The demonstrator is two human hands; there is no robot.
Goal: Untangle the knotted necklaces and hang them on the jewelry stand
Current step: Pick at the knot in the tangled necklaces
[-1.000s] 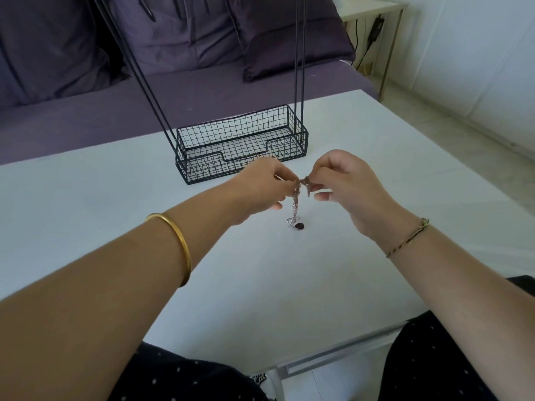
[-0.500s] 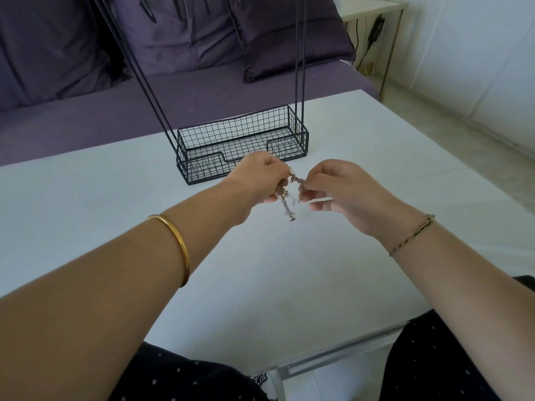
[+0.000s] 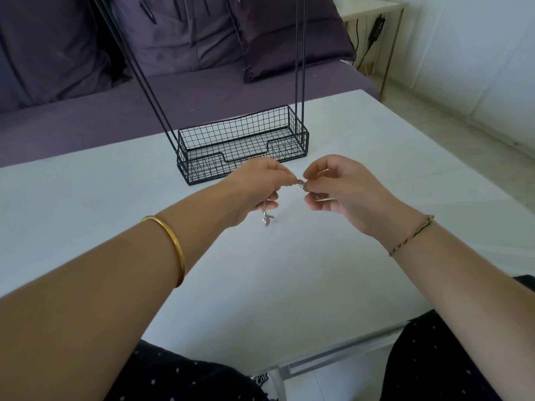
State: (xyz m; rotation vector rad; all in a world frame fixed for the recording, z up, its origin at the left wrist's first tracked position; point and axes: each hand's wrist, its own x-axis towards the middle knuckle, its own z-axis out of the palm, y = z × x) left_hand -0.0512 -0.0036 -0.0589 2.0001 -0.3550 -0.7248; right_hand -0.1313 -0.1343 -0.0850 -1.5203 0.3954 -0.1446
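Head view: knotted necklaces (image 3: 301, 183) are pinched between left hand (image 3: 257, 186) and right hand (image 3: 338, 186) over the desk (image 3: 260, 285); nothing's been hung on the stand (image 3: 240, 146) yet.

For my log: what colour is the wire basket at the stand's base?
Black; the wire basket shows best in the head view.

Mostly singles, one pair.
One left hand (image 3: 254, 183) and one right hand (image 3: 338, 188); one tangled clump of silver chain necklaces (image 3: 301, 183), strands uncountable; one black wire-mesh jewelry stand (image 3: 240, 146); one white rectangular table (image 3: 260, 285); one gold bangle (image 3: 173, 244); one thin braided bracelet (image 3: 411, 234).
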